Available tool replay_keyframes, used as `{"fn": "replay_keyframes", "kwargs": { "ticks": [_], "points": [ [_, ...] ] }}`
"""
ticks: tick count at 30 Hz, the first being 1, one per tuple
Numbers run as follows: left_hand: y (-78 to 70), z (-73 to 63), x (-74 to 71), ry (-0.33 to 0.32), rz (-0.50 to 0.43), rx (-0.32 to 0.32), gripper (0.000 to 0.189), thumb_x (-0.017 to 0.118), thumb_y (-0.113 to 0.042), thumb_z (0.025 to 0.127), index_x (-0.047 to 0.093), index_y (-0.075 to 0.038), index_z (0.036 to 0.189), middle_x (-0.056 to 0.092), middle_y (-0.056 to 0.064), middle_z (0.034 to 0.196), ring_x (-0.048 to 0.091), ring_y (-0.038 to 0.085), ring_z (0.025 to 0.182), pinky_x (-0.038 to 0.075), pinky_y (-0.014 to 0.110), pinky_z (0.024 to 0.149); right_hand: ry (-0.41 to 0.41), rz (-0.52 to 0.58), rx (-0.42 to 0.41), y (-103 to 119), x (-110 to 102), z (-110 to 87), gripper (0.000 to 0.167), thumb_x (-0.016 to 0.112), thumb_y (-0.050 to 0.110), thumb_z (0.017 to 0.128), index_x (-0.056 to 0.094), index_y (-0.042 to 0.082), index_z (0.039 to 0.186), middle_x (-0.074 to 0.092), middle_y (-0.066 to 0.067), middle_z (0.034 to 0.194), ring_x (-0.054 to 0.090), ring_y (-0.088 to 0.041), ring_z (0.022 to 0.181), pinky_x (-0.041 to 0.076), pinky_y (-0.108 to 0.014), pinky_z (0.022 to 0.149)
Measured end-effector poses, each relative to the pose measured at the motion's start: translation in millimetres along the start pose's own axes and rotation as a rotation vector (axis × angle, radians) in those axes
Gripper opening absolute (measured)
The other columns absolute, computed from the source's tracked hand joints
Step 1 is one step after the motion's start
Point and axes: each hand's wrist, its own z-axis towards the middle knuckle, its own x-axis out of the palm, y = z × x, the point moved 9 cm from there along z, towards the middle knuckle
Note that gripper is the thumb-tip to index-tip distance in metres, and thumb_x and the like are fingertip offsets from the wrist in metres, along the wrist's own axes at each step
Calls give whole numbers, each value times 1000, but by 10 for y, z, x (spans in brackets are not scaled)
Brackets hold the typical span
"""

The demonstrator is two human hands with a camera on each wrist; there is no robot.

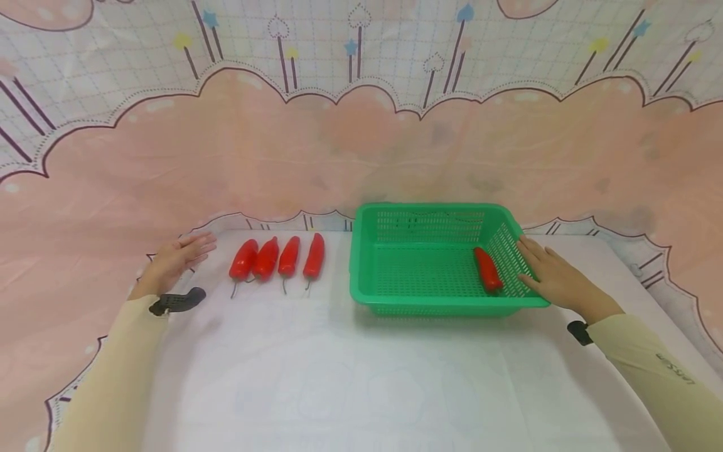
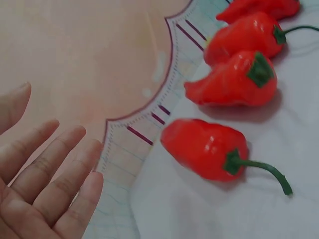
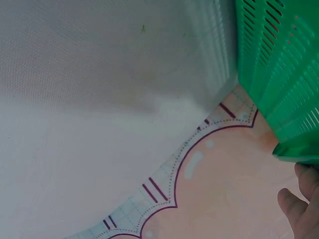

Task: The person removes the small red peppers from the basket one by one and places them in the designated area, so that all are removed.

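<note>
My left hand (image 1: 172, 258) is held over the table's left side, fingers extended and holding nothing. Just right of it lies the leftmost red pepper (image 1: 243, 260), its curved green stem showing in the left wrist view. Several red peppers (image 1: 289, 257) lie there in a row, stems toward me. A green plastic basket (image 1: 446, 302) with slotted walls stands to the right. Inside, against its right side, rests one red pepper (image 1: 487, 270). My right hand (image 1: 556, 276) is at the basket's right rim with fingers extended; the right wrist view shows fingertips (image 3: 305, 174) right at that rim.
A white cloth (image 1: 350, 383) covers the table, stretching from the basket toward me. Behind rises a pink and white printed backdrop (image 1: 271, 150), its scalloped edge meeting the table's back. Dark straps (image 1: 176, 302) sit on both wrists.
</note>
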Motion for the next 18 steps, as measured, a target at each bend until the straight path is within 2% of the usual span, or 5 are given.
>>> {"fn": "replay_keyframes", "kwargs": {
  "ticks": [3,7,11,14,18],
  "points": [
    [-114,-54,-4,-2,35,16,66,46,-35,98,17,-5,150,53,-35,109,53,-21,96,15,47,113,4,-1,1,-5,4,-1,72,50,30,95,17,-12,144,18,-31,151,19,-47,138,18,-61,112],
    [-244,-102,-4,-21,92,27,66,45,-37,98,18,-7,150,53,-36,111,52,-23,97,19,42,113,1,1,-3,1,-2,-4,72,50,29,95,18,-12,144,18,-31,151,19,-47,138,18,-61,112],
    [-351,-138,26,-37,162,24,66,44,-43,97,22,-10,150,53,-20,134,52,-15,109,22,44,114,-1,0,-2,-1,-2,-5,72,50,29,95,18,-12,144,18,-32,151,19,-47,138,18,-61,112],
    [-432,-155,79,-46,239,17,66,42,-49,96,25,-14,149,36,3,152,46,7,129,25,49,114,-10,4,-5,-5,-8,-8,72,50,29,95,18,-13,144,18,-32,150,19,-47,138,18,-62,112],
    [-546,-163,167,-55,292,20,64,44,-48,96,27,-16,149,27,14,154,32,32,138,29,50,112,-18,9,-9,-7,-10,-9,72,51,29,94,19,-12,144,18,-31,151,20,-46,139,18,-61,112]
  ]
}}
